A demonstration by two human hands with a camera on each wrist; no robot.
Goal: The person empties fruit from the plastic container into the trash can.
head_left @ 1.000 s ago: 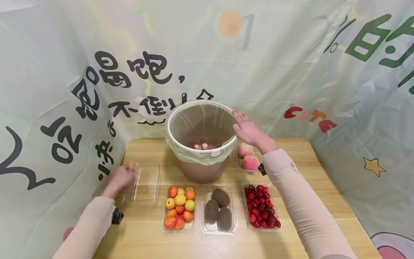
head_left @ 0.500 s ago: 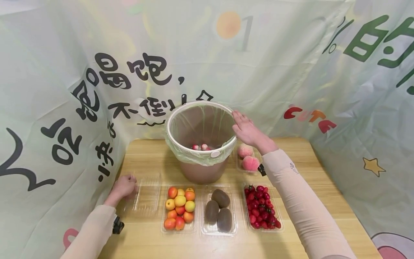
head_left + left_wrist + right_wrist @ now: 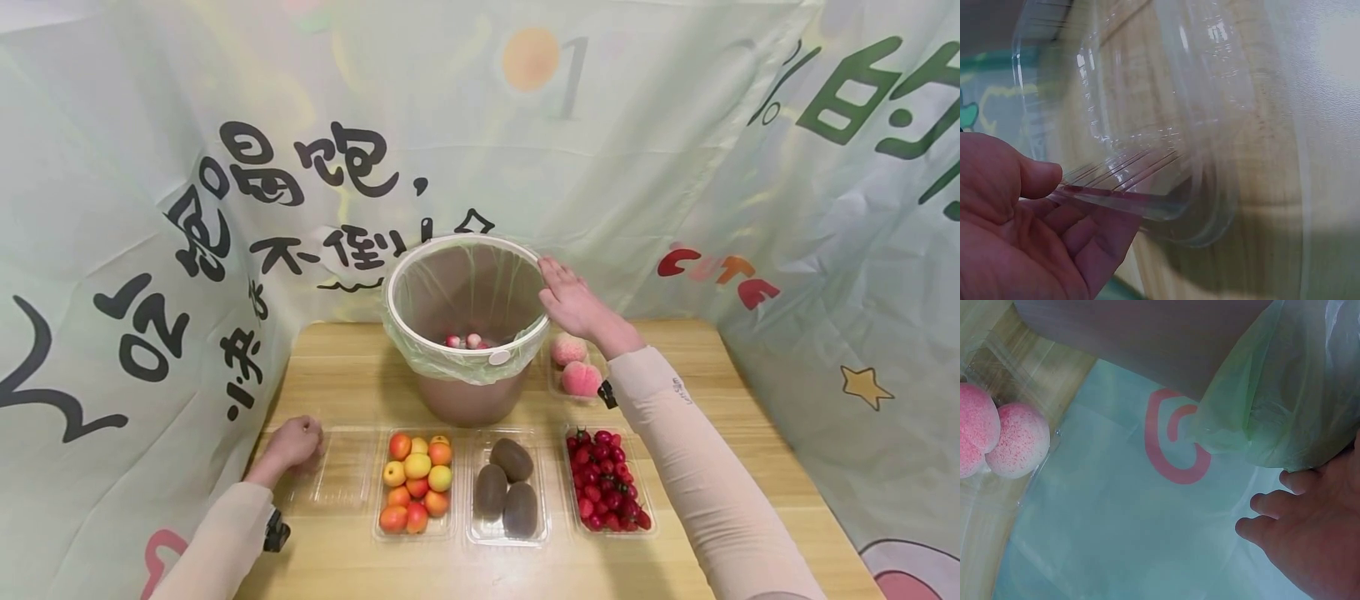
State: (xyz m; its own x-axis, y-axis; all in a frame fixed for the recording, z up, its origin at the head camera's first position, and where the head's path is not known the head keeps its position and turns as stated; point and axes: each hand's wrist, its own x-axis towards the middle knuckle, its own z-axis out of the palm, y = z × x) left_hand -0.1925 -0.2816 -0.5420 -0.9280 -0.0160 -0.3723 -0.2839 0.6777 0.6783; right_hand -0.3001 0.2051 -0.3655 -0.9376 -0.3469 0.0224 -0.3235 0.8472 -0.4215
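My left hand [image 3: 295, 442] pinches the side of a clear plastic container [image 3: 341, 475] at the left of the table. In the left wrist view, the thumb lies over the rim of that container [image 3: 1094, 128] and the fingers are beneath; I see no fruit in it. My right hand [image 3: 577, 304] rests with extended fingers against the right side of the rim of a brown bin [image 3: 472, 404]. A pale green bag [image 3: 1272, 394] lines the bin and hangs over its edge. Several red-and-white pieces [image 3: 472, 341] lie inside, partly hidden by the near rim.
Along the front stand clear boxes of orange-yellow fruit [image 3: 417, 479], three brown kiwi-like fruits [image 3: 491, 489] and small red fruits [image 3: 606, 479]. Two pink peaches [image 3: 581, 378] sit in a box right of the bin. Printed cloth [image 3: 465, 108] encloses the table's back and sides.
My left hand has drawn the clear container nearer to me, along the table's left side. The right hand stays at the bin's rim.
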